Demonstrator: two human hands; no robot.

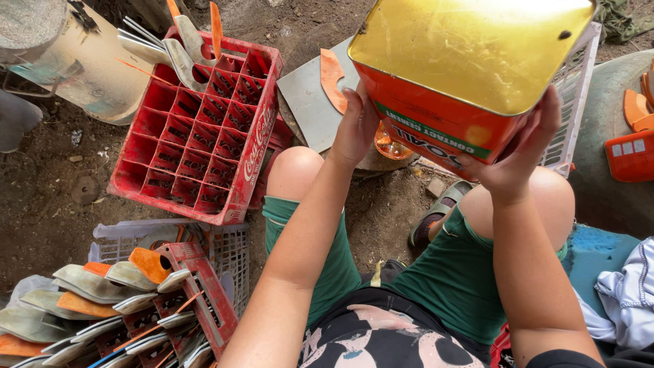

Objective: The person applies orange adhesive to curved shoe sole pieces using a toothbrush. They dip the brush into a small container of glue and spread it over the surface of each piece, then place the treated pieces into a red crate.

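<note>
I hold up a large square tin can (470,61) with an orange-red side and a shiny gold bottom, tipped so the bottom faces me. My left hand (355,126) grips its left lower edge. My right hand (518,153) supports its right lower corner from beneath. Under the can sits a small glass dish (392,146) with amber liquid, partly hidden. A grey flat board (310,102) with an orange curved sole piece (332,78) lies just left of the can. My bare knees and green shorts are below.
A red plastic bottle crate (204,129) stands at left with grey and orange sole pieces in its far cells. Stacked sole pieces (88,300) fill crates at bottom left. A white plastic basket (572,88) stands behind the can. Orange items (633,136) lie at right.
</note>
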